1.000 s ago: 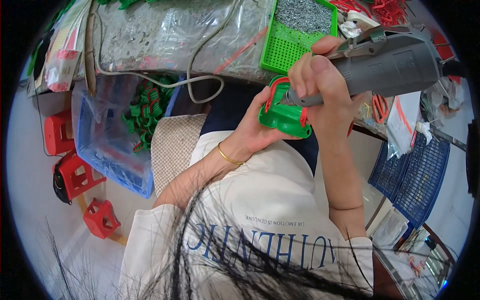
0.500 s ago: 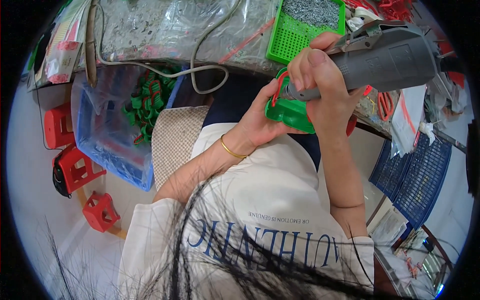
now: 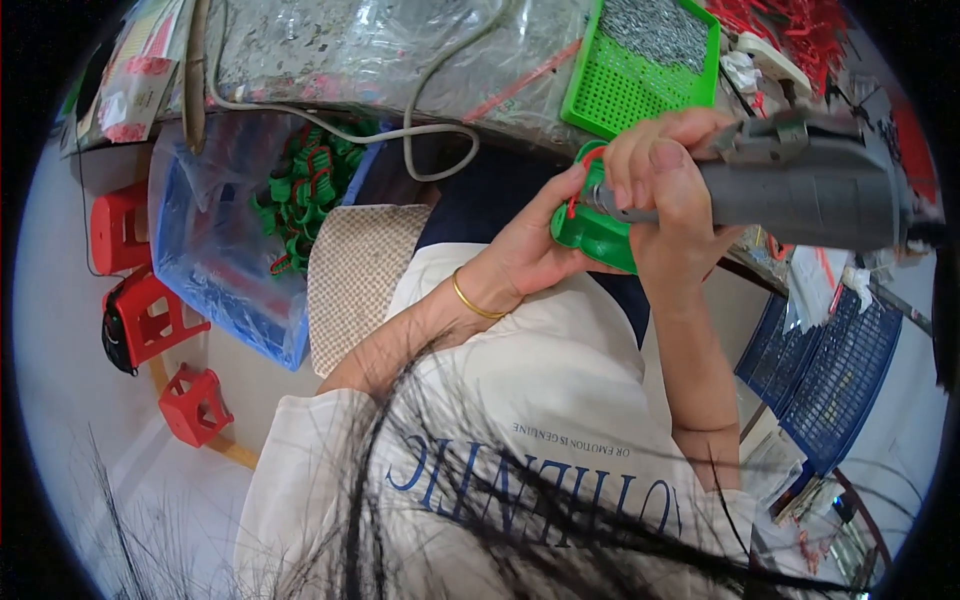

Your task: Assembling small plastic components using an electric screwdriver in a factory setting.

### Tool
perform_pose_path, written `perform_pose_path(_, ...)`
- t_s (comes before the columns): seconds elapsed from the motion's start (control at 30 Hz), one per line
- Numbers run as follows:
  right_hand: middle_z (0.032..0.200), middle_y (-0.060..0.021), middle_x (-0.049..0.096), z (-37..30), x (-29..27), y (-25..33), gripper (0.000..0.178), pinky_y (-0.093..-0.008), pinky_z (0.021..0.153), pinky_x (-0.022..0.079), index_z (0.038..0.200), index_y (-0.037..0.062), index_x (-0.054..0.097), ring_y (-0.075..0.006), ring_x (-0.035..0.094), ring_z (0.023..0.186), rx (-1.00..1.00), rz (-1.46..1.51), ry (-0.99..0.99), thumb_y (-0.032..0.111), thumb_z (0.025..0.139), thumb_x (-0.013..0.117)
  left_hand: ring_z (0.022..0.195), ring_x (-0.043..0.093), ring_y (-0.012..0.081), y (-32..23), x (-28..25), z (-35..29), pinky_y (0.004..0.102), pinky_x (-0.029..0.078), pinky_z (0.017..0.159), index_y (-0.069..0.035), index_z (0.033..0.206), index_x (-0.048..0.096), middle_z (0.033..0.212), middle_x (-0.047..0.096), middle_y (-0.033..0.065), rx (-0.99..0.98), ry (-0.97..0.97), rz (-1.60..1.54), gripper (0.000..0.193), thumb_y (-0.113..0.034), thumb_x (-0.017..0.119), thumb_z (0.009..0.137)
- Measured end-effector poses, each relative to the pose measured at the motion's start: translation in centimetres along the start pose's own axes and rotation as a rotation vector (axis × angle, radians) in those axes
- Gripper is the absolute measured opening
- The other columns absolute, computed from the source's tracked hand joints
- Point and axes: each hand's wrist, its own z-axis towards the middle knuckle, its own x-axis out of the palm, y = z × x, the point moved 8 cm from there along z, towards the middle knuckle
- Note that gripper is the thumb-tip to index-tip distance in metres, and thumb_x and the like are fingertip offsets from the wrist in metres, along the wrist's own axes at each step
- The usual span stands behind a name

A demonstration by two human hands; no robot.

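My left hand (image 3: 530, 240) is closed around a green plastic part (image 3: 592, 236) with hollow, rounded sections, held above my lap. A red strip (image 3: 573, 203) runs along the part's upper left side. My right hand (image 3: 672, 185) wraps around a grey electric screwdriver (image 3: 810, 195), which lies almost level. Its narrow tip points left into the green part by the red strip. Whether a screw sits at the tip is too small to tell. My right fingers hide some of the part's upper right side.
A bright green perforated tray (image 3: 590, 95) on the worktable holds many small metal screws (image 3: 655, 35). At left, a plastic-lined blue bin (image 3: 235, 335) contains green parts with red strips (image 3: 310, 185). A grey cable (image 3: 430, 125) loops over the table edge. Red stools (image 3: 195, 405) stand left.
The screwdriver's rear end has dropped, so the tool lies more level. Both hands and the green part appear slightly lower and further right, as the whole view has shifted a little.
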Motion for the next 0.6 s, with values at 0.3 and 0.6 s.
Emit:
perform_pose_path(0.3, 0.059, 0.0035, 0.033, 2.7, -0.6, 1.8, 0.017, -0.0271, 0.055, 0.030, 0.102, 0.0061, 0.052, -0.0086, 0.035, 0.053, -0.009, 0.395, 0.250, 0.015, 0.087, 0.053, 0.106, 0.058, 0.0304, -2.0, 0.7, -2.6, 0.0509, 0.049, 0.087, -0.012, 0.130, 0.042, 0.119, 0.056, 0.0160, 0.005, 0.124, 0.109, 0.048, -0.040, 0.051, 0.092)
perform_pose_path(0.6, 0.066, 0.0001, 0.037, 11.0, -10.4, 5.8, 0.024, -0.0275, 0.066, 0.034, 0.109, 0.0019, 0.048, -0.0123, 0.039, 0.064, -0.003, 0.185, 0.091, 0.014, 0.090, 0.053, 0.119, 0.049, 0.0348, -17.8, -15.1, -22.1, 0.0549, 0.040, 0.096, -0.004, 0.133, 0.043, 0.131, 0.049, 0.0172, 0.420, -0.329, 0.315, 0.066, -0.045, 0.059, 0.083)
